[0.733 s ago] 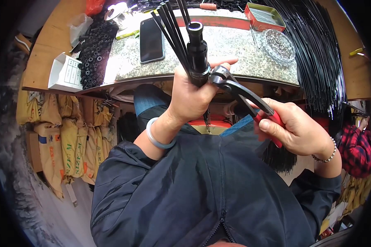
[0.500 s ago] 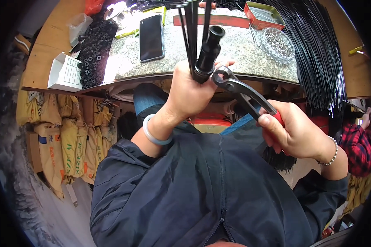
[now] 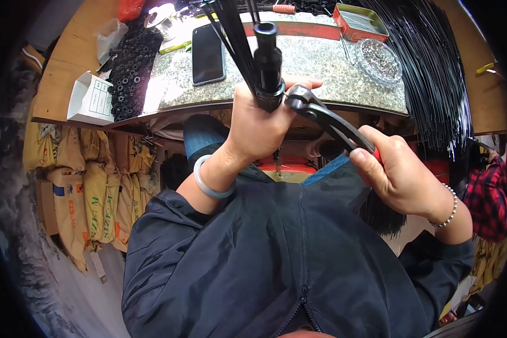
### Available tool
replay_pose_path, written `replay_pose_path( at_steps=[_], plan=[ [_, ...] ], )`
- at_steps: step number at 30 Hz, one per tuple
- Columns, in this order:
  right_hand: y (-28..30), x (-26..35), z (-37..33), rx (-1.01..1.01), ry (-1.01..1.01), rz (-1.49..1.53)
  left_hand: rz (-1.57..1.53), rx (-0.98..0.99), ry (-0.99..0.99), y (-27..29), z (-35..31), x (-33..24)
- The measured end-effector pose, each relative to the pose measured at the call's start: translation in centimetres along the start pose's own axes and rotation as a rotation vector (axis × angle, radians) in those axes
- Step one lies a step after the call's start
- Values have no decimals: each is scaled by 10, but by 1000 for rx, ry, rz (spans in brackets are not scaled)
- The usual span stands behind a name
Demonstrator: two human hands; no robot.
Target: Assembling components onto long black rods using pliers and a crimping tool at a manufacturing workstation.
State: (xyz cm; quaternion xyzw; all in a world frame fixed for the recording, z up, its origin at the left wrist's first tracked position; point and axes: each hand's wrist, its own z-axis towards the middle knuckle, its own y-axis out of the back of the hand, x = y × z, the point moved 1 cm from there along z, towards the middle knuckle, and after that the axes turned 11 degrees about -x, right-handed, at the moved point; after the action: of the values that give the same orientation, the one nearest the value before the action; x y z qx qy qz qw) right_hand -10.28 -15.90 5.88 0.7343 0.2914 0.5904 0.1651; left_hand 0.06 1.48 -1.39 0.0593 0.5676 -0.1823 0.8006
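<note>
My left hand (image 3: pixel 256 127) is closed round a black tube-like fitting (image 3: pixel 268 67) with a hollow top end, held roughly upright above the table's front edge. Several thin black rods (image 3: pixel 232 42) rise from the same grip, leaning left. In my right hand (image 3: pixel 405 177) is a pair of pincers (image 3: pixel 335 123) with dark jaws and red handle grips. Its jaws are close together beside the foot of the fitting, next to my left fingertips. Whether they pinch a wire there is too small to tell.
A phone (image 3: pixel 208 53) lies on the speckled tabletop (image 3: pixel 315 70). On the right are a glass dish of small metal parts (image 3: pixel 380 63), a red tin (image 3: pixel 360 22) and a thick bundle of black rods (image 3: pixel 428 73). Small black parts (image 3: pixel 130 70) and a white box (image 3: pixel 91 100) sit left.
The fitting and rods have moved left, and the rods now lean further left. The pincers have shifted left with them; their jaws have turned and look closer together.
</note>
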Motion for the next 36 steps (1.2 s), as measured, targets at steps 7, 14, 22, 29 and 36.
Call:
replay_pose_path(
  at_steps=[7, 14, 22, 29, 36],
  plan=[
    [-1, 7, 7, 0, -43, -20, 278, -76, -292, 5, 12, -4],
    [-29, -93, 59, -534, 189, -508, -479, -58, 61, 38, 28, -20],
    [-45, -106, 90, -876, 432, -989, -233, -151, 49, 40, 19, -21],
    [-126, -70, -6, 47, 401, 127, -581, -369, 56, 40, -1, -30],
    [-90, -54, -15, -905, 786, 913, -1290, -259, 695, -13, -69, 30]
  ],
)
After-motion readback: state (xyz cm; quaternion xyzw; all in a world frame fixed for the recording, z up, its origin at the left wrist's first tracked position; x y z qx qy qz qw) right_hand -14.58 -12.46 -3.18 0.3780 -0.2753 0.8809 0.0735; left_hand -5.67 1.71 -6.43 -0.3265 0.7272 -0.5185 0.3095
